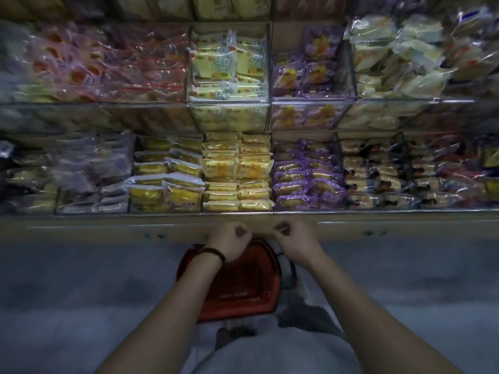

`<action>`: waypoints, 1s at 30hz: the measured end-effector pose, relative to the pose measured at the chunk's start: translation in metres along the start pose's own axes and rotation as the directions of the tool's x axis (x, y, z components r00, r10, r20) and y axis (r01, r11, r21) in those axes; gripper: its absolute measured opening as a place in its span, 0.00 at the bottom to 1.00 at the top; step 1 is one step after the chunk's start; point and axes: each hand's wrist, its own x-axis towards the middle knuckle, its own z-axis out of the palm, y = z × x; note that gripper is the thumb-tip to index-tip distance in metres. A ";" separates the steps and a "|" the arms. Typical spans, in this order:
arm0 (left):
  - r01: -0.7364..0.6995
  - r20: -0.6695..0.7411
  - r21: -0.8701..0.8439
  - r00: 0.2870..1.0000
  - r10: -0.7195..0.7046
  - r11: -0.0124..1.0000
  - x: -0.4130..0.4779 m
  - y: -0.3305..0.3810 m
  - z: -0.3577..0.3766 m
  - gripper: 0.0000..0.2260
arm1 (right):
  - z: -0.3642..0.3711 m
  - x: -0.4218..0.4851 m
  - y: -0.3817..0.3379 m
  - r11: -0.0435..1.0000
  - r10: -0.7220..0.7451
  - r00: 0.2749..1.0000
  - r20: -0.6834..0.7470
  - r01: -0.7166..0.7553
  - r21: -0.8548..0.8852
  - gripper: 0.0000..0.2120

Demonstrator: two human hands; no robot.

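My left hand (231, 240) and my right hand (293, 240) are held out side by side in front of the shelf's lower edge, both with fingers curled into loose fists and nothing visible in them. A dark bead bracelet sits on my left wrist. Below the hands a red shopping basket (243, 290) stands on the floor, its inside looking bare. Straight ahead, stacked yellow snack packs (236, 171) fill the lower shelf compartment.
Clear-walled shelf bins hold wrapped cakes: purple packs (305, 179) right of the yellow ones, pale yellow packs (167, 176) to the left, a yellow-and-white stack (229, 66) above. A wooden shelf ledge (108, 228) runs across. Grey floor (81, 292) lies on both sides of the basket.
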 end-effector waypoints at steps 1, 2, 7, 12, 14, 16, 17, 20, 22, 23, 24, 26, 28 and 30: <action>0.008 0.004 0.008 1.000 -0.008 1.000 -0.012 -0.009 0.000 0.05 | 0.011 -0.009 -0.003 1.000 0.000 0.999 0.046 -0.001 0.014 0.09; 0.018 0.001 0.019 1.000 -0.018 1.000 -0.024 -0.016 0.000 0.05 | 0.022 -0.017 -0.003 1.000 0.002 0.996 0.088 -0.004 0.021 0.09; 0.118 -0.020 -0.023 0.993 -0.119 0.993 -0.082 -0.056 0.017 0.06 | 0.067 -0.037 -0.001 0.998 -0.040 0.975 0.219 0.049 -0.036 0.05; 0.259 -0.095 -0.116 0.958 -0.271 0.959 -0.123 -0.089 0.025 0.04 | 0.095 -0.047 0.000 0.999 -0.043 0.956 0.291 0.046 -0.005 0.07; 0.291 -0.090 -0.118 0.949 -0.302 0.949 -0.131 -0.095 0.023 0.04 | 0.103 -0.053 0.001 0.999 -0.035 0.952 0.304 0.031 0.020 0.08; 0.299 -0.082 -0.107 0.948 -0.309 0.948 -0.132 -0.101 0.018 0.05 | 0.111 -0.060 0.002 0.999 -0.027 0.956 0.293 0.017 0.038 0.09; 0.298 -0.073 -0.104 0.949 -0.306 0.949 -0.131 -0.102 0.016 0.05 | 0.114 -0.064 0.003 0.999 -0.015 0.959 0.284 0.002 0.048 0.09; 0.301 -0.050 -0.117 0.950 -0.309 0.946 -0.123 -0.112 0.009 0.05 | 0.125 -0.072 0.005 0.995 0.035 0.957 0.289 -0.062 0.084 0.09; 0.300 -0.008 -0.126 0.953 -0.303 0.946 -0.115 -0.120 0.005 0.05 | 0.132 -0.074 0.004 0.990 0.064 0.956 0.287 -0.096 0.100 0.08; 0.295 0.021 -0.126 0.955 -0.294 0.947 -0.109 -0.126 0.003 0.05 | 0.136 -0.075 0.002 0.987 0.081 0.958 0.275 -0.115 0.110 0.08; 0.292 0.052 -0.112 0.956 -0.288 0.950 -0.102 -0.133 0.000 0.05 | 0.141 -0.074 0.000 0.982 0.100 0.961 0.258 -0.136 0.127 0.08; 0.271 0.103 -0.069 0.959 -0.263 0.960 -0.086 -0.149 -0.010 0.07 | 0.154 -0.072 -0.005 0.967 0.152 0.962 0.227 -0.192 0.165 0.09; 0.246 0.156 -0.021 0.958 -0.240 0.969 -0.063 -0.166 -0.019 0.07 | 0.174 -0.068 -0.006 0.939 0.221 0.953 0.206 -0.266 0.219 0.11; 0.219 0.204 0.030 0.954 -0.220 0.975 -0.035 -0.187 -0.024 0.02 | 0.196 -0.062 -0.007 0.893 0.303 0.938 0.168 -0.341 0.293 0.13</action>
